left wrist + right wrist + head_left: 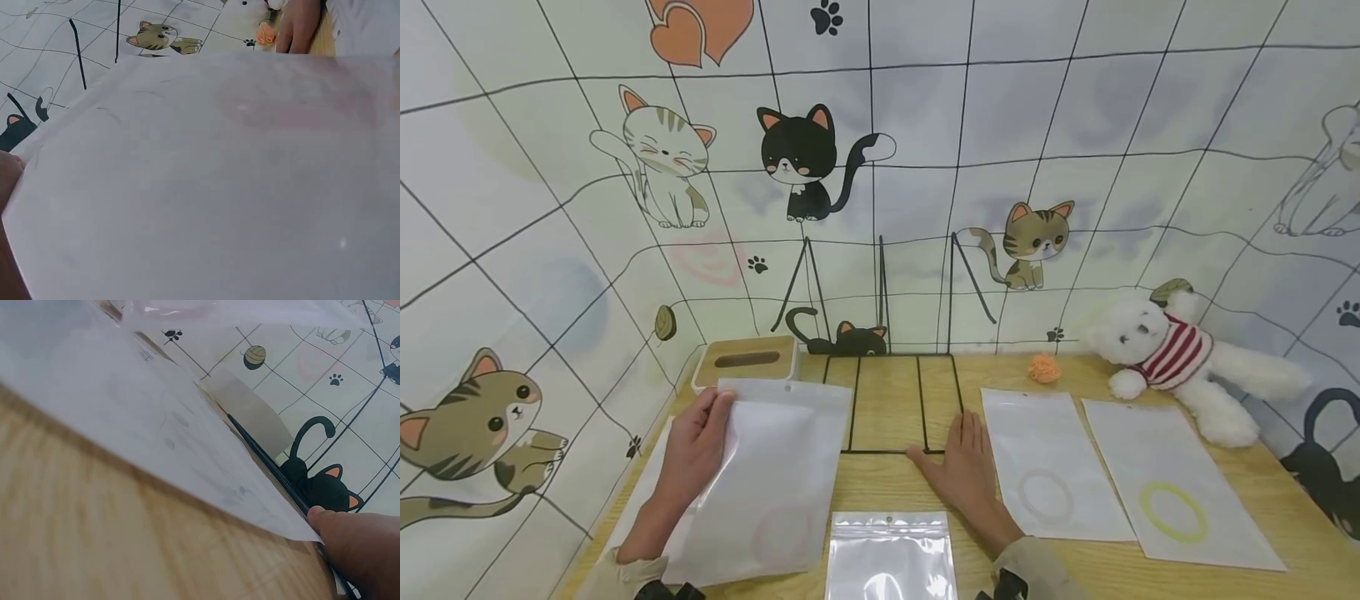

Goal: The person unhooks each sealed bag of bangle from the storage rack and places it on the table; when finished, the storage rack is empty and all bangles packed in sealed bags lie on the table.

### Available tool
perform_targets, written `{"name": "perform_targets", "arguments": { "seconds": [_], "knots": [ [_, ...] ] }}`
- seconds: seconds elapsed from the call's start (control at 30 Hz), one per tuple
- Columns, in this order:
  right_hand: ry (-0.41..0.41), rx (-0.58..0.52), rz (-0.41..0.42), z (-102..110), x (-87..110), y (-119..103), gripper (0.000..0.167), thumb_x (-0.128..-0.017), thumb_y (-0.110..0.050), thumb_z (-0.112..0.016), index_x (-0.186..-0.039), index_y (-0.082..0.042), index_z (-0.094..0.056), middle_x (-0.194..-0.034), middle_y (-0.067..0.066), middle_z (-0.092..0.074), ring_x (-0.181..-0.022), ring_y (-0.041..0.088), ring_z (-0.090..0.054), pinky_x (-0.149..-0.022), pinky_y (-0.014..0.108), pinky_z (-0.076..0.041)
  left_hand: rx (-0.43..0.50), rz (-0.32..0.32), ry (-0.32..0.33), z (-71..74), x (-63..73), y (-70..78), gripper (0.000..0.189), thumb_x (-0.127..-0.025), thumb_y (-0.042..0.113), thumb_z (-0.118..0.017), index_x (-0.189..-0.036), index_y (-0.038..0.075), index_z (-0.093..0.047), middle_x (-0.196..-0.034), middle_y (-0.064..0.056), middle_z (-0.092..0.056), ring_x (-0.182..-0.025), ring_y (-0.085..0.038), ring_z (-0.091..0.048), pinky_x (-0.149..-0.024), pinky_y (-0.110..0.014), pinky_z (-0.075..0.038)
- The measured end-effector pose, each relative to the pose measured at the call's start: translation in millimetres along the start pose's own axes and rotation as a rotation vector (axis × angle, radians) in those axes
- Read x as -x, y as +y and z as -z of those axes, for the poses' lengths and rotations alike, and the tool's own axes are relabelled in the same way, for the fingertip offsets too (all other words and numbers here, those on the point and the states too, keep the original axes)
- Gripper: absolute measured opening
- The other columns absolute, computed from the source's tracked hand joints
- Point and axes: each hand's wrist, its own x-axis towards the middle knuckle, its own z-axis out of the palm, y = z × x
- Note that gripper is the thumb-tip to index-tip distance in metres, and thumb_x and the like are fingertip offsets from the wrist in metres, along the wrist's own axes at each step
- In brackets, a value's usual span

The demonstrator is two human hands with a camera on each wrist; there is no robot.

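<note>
My left hand (696, 437) pinches the upper left edge of a white plastic pouch (775, 467) and holds it tilted above the table. A faint pink ring shows through its lower part. In the left wrist view the pouch (200, 175) fills most of the picture. My right hand (966, 467) rests at the front right corner of a black wire rack (922, 400), fingers extended. Its thumb (356, 540) touches the front wire in the right wrist view. The rack has a flat base and several upright bent prongs at the back.
Two white pouches lie on the right, one with a pale ring (1047, 497), one with a yellow ring (1172, 512). A shiny zip bag (891, 558) lies in front. Behind are a tissue box (706, 367), an orange flower-like item (1043, 368) and a white plush toy (1176, 350).
</note>
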Motion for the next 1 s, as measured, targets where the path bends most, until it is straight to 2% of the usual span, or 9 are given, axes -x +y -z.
{"name": "perform_targets", "arguments": {
  "seconds": [0.13,0.4,0.63,0.7,0.9,1.0],
  "knots": [
    [0.0,-0.005,-0.001,0,0.8,-1,0.115,-0.089,-0.077,-0.047,-0.155,0.01,-0.012,-0.165,0.028,-0.004,-0.154,0.041,-0.003,-0.125,0.052,-0.005,-0.048,0.034,-0.02,-2.3,0.9,-17.6,0.03,-0.105,0.033,-0.051,-0.091,0.009,-0.06,-0.066,0.004,-0.037,-0.06,-0.007,-0.041,-0.052,-0.026,-0.036],
    [-0.004,0.003,0.0,-1,1.1,-1,0.115,-0.088,-0.077,-0.047,-0.155,0.01,-0.012,-0.165,0.028,-0.005,-0.155,0.041,-0.003,-0.126,0.051,-0.004,-0.142,0.066,-0.133,-3.1,6.7,-49.1,0.029,-0.106,0.036,-0.047,-0.094,0.011,-0.058,-0.067,0.003,-0.036,-0.059,-0.007,-0.041,-0.053,-0.025,-0.036],
    [0.026,-0.001,0.014,-1,-0.4,-1,0.113,-0.088,-0.074,-0.051,-0.154,0.011,-0.015,-0.164,0.03,-0.008,-0.154,0.041,-0.005,-0.125,0.052,-0.007,-0.163,0.026,-0.223,-2.4,13.2,-62.7,0.032,-0.106,0.033,-0.048,-0.082,0.013,-0.047,-0.066,0.004,-0.032,-0.056,-0.004,-0.035,-0.051,-0.024,-0.034],
    [0.024,0.002,0.015,-2,-0.5,-1,0.114,-0.088,-0.075,-0.05,-0.154,0.011,-0.015,-0.164,0.029,-0.007,-0.154,0.041,-0.005,-0.125,0.052,-0.007,-0.16,0.054,-0.27,-1.4,14.1,-64.8,0.034,-0.106,0.035,-0.048,-0.081,0.013,-0.046,-0.064,0.004,-0.033,-0.053,-0.004,-0.036,-0.049,-0.024,-0.035],
    [0.03,0.006,0.018,-2,-0.2,0,0.114,-0.088,-0.076,-0.049,-0.154,0.011,-0.016,-0.164,0.03,-0.009,-0.154,0.042,-0.006,-0.125,0.052,-0.008,-0.121,0.2,-0.455,3.2,14.8,-67.6,0.04,-0.105,0.042,-0.047,-0.082,0.009,-0.045,-0.061,0.003,-0.037,-0.047,-0.01,-0.045,-0.046,-0.026,-0.042],
    [0.04,0.0,0.02,-2,0.8,0,0.113,-0.088,-0.075,-0.051,-0.154,0.011,-0.018,-0.163,0.03,-0.01,-0.154,0.042,-0.007,-0.125,0.052,-0.008,-0.128,0.202,-0.497,5.2,15.1,-70.0,0.039,-0.105,0.039,-0.048,-0.081,0.009,-0.044,-0.064,0.003,-0.035,-0.053,-0.007,-0.043,-0.051,-0.024,-0.04]
  ]
}}
